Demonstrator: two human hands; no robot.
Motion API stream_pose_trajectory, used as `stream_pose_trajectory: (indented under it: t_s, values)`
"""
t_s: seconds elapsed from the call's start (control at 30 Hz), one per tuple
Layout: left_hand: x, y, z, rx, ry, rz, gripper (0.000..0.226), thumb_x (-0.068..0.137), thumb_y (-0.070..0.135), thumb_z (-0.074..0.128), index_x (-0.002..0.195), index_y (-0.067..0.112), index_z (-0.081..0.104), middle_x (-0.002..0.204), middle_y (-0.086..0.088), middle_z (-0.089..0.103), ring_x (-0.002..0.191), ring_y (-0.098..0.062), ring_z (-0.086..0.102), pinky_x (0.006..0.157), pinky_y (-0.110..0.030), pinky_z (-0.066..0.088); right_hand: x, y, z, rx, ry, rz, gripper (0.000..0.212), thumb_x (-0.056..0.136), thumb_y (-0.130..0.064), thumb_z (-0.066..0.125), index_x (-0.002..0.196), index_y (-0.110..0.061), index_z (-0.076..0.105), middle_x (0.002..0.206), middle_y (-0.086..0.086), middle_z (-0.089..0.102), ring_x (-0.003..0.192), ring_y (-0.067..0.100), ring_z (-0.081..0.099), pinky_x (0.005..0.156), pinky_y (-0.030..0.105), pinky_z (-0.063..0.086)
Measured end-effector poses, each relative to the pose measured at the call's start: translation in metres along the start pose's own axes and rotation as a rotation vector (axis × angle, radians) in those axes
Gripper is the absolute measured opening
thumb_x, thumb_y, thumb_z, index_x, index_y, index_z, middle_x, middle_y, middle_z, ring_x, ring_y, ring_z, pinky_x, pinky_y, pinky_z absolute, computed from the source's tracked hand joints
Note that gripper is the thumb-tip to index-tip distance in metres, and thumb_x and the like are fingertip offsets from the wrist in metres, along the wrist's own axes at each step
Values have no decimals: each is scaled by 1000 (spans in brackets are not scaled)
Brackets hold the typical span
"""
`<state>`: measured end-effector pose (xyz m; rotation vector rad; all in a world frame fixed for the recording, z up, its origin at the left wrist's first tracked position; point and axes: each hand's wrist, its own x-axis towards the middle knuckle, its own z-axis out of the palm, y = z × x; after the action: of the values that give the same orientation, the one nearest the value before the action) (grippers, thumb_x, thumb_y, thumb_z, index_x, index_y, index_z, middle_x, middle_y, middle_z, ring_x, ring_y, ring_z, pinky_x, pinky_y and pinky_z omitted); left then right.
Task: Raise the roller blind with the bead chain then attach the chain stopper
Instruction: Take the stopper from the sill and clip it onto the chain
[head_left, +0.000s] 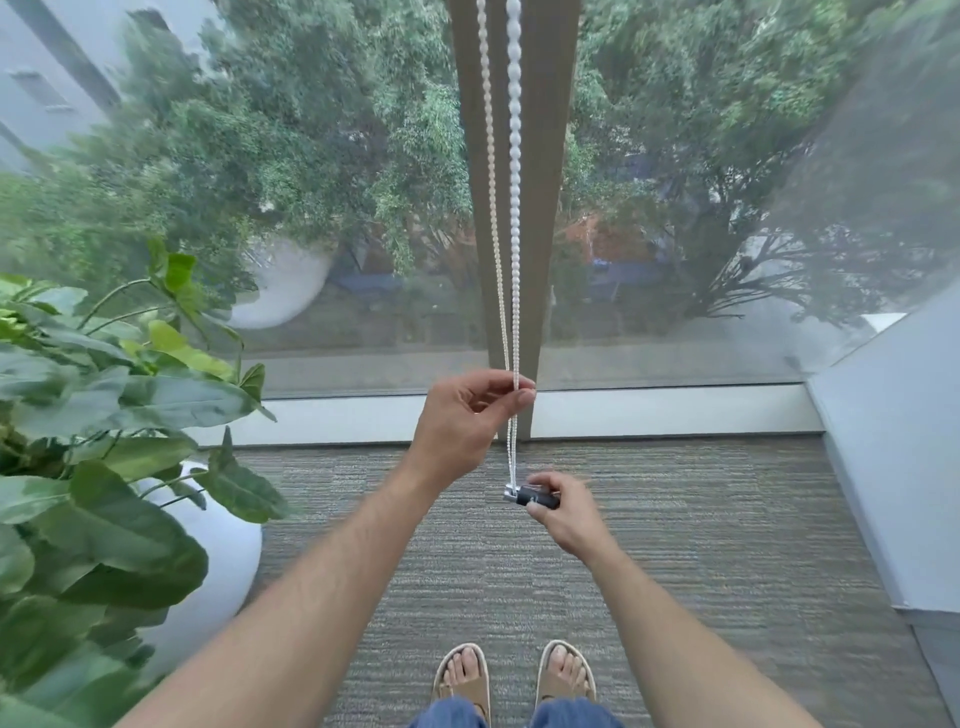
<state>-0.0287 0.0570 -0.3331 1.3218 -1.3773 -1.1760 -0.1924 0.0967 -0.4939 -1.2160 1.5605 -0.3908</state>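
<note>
Likely an office: striped grey carpet (675, 519), full-height window (311, 208), potted plant (104, 415).

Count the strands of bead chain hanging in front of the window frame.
2: left strand and right strand, side by side, meeting below at the chain stopper.

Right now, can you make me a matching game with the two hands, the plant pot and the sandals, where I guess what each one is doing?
Things:
1. left hand
2. right hand
3. white plant pot
4. sandals

States:
A. holds the dark chain stopper at the bottom of the bead chain
B. worn on the feet, on the carpet
C. pinches the chain higher up
D. stands on the floor, under big green leaves

Pairs: 1-C, 2-A, 3-D, 4-B
</note>
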Motion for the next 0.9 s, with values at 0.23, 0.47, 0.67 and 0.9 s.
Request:
stream_pose_trajectory:
  t_s: [0.23, 0.47, 0.67, 0.9]
  values:
    - [1, -42, 11, -69, 19, 24, 10, 77, 31, 75, 85, 34, 80, 86, -23, 74, 75, -35, 63, 83, -70, 49, 31, 42, 22, 10, 70, 61, 33, 82, -6, 76, 103, -24, 60, 102, -6, 61, 97, 11, 61, 89, 28, 53]
    - [8, -75, 14, 30, 15, 90, 19, 81, 22, 77, 85, 41, 78, 86, 9, 79, 86, -28, 74, 87, -50, 58, 64, 79, 47, 8, 56, 91, 38, 83, -6, 75, 115, -20, 60, 104, -6, 63, 100, 14, 63, 90, 26, 50]
    - [13, -105, 12, 106, 30, 108, 15, 82, 20, 77, 89, 33, 75, 83, 21, 76, 85, -19, 75, 86, -48, 58, 85, 99, 72, -49, 66, 130, 32, 88, -9, 70, 116, -23, 62, 108, -7, 62, 99, 12, 58, 92, 28, 46]
    - [17, -122, 9, 124, 16, 138, 13, 82, 17, 77, 90, 27, 78, 82, 19, 76, 83, -17, 74, 84, -39, 59, 107, 99, 90, -135, 106, 176, 14, 92, -9, 65, 101, -19, 60, 103, 1, 68, 97, 19, 64, 90, 37, 54]
